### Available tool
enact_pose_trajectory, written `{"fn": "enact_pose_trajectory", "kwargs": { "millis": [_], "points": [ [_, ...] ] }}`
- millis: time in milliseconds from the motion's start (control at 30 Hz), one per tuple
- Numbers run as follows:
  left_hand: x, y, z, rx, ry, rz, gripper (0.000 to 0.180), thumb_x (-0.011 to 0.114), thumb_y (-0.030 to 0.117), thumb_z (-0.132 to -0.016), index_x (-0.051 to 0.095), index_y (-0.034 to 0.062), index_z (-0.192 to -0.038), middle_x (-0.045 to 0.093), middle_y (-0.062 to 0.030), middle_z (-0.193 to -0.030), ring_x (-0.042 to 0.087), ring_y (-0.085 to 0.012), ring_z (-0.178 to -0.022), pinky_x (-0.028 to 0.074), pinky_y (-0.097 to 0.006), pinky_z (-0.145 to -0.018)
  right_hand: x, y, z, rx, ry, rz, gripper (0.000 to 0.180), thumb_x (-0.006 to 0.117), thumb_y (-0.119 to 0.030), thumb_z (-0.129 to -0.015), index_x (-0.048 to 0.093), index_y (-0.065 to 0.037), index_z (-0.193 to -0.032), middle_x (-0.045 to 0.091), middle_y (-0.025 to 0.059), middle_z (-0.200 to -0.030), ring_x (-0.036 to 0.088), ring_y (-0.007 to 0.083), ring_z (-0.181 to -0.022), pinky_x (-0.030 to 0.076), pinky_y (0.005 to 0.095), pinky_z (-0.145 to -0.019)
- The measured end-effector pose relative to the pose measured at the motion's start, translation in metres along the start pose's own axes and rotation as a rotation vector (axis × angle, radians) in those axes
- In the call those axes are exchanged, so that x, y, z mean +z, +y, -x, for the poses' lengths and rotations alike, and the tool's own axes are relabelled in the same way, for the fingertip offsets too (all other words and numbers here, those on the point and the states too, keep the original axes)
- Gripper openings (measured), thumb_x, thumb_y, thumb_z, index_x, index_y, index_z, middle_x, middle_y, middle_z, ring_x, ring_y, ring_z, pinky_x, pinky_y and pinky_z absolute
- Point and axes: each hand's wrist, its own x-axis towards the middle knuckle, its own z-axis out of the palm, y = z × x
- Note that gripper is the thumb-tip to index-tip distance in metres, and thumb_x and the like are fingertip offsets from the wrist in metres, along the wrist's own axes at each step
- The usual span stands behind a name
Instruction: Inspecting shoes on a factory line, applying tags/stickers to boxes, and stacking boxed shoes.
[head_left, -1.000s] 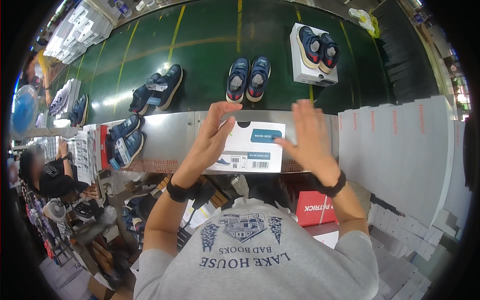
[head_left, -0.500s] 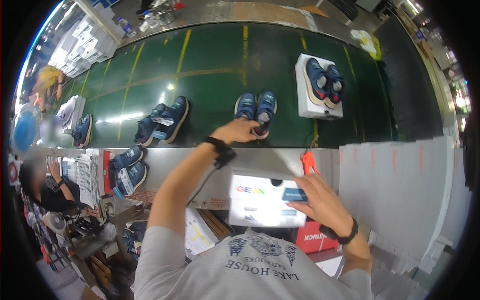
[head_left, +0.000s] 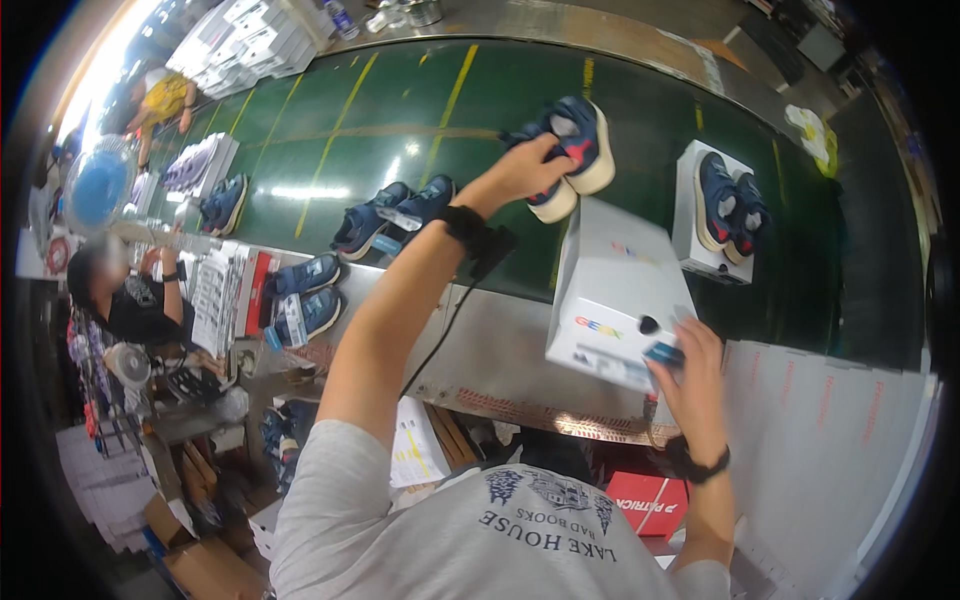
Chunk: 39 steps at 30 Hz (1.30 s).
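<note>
Far left: blue-faced fan [head_left: 100, 190]; below it, a co-worker in a black shirt [head_left: 140, 312]. Pale lilac sneakers [head_left: 186, 168] on a white carton, with a navy sneaker [head_left: 224, 205] nearer, both on the green-topped bench [head_left: 310, 120]. On the bench's front metal ledge [head_left: 480, 350], beside a red box edge [head_left: 255, 292], a tagged navy pair [head_left: 322, 310]. Just right of these, on the green, a second tagged navy pair [head_left: 432, 200].

Centre: left hand [head_left: 528, 168], black band at the wrist; grip clamped on the heel end of the navy sneakers with red heel patches [head_left: 590, 140], tilted over the green, pale soles showing. Just below: white shoebox [head_left: 620, 285], tilted, partly blurred, spanning green and ledge in view; contact with the bench cannot be told. Right hand [head_left: 692, 378]: grip clamped on its near right corner, thumb on the end panel. Below the ledge, a red shoebox [head_left: 650, 502].

Right: another navy pair [head_left: 715, 205] upright on a white box [head_left: 686, 220]; yellow-green plastic bag [head_left: 818, 142] beyond; pale cartons [head_left: 800, 440] nearer.
</note>
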Motion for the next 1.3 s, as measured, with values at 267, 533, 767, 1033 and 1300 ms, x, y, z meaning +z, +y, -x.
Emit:
{"fn": "enact_pose_trajectory", "kwargs": {
  "millis": [267, 533, 767, 1033, 1300],
  "points": [
    [0.036, 0.020, 0.021, 0.371, 0.136, -0.494, 0.036, 0.071, 0.031, -0.090, 0.060, 0.0060, -0.115, 0.061, -0.0257, -0.106, 0.062, -0.0439, -0.096, 0.052, -0.048, -0.081, 0.156, 0.085, -0.018, 0.140, -0.242, 0.155, 0.072, 0.077, -0.017, -0.083, 0.048, -0.013, -0.148, 0.027, 0.0112, -0.164, 0.017, 0.0347, -0.154, 0.035, 0.0576, -0.116],
    [0.187, 0.001, -0.021, 0.455, -0.015, -0.854, 0.033, 0.071, 0.034, -0.087, 0.064, 0.0129, -0.112, 0.063, -0.0193, -0.105, 0.065, -0.0401, -0.094, 0.054, -0.053, -0.077, 0.147, 0.070, 0.024, 0.290, 0.081, -0.086, 0.049, 0.070, -0.017, -0.089, 0.059, -0.004, -0.134, 0.048, 0.0167, -0.150, 0.043, 0.0358, -0.141, 0.041, 0.0432, -0.114],
    [0.168, -0.010, -0.034, 0.560, 0.285, -0.978, 0.067, 0.070, 0.053, -0.086, 0.054, 0.0150, -0.139, 0.059, -0.0200, -0.131, 0.059, -0.0410, -0.116, 0.046, -0.056, -0.095, 0.086, -0.009, 0.311, 0.887, 0.284, -0.165, 0.035, 0.067, -0.009, -0.088, 0.063, -0.003, -0.122, 0.061, 0.0186, -0.123, 0.057, 0.0381, -0.115, 0.048, 0.0455, -0.098],
    [0.198, -0.022, 0.123, 0.596, 0.157, -0.715, 0.068, 0.073, 0.042, -0.088, 0.049, 0.0138, -0.145, 0.046, -0.0226, -0.146, 0.044, -0.0428, -0.134, 0.036, -0.056, -0.108, 0.090, -0.077, 0.650, 1.945, -0.234, 0.320, 0.122, 0.092, -0.034, -0.066, 0.019, -0.004, -0.158, 0.026, 0.0272, -0.158, 0.027, 0.0448, -0.149, 0.039, 0.0609, -0.111],
    [0.179, -0.040, 0.256, 0.293, -0.046, -0.603, 0.060, 0.077, 0.021, -0.085, 0.052, 0.0095, -0.138, 0.042, -0.0232, -0.147, 0.039, -0.0438, -0.136, 0.037, -0.056, -0.109, 0.152, -0.059, 0.691, 1.932, -0.200, 0.550, 0.108, 0.079, -0.026, -0.075, 0.016, -0.003, -0.160, 0.030, 0.0320, -0.157, 0.024, 0.0460, -0.150, 0.037, 0.0643, -0.108]
  ]
}}
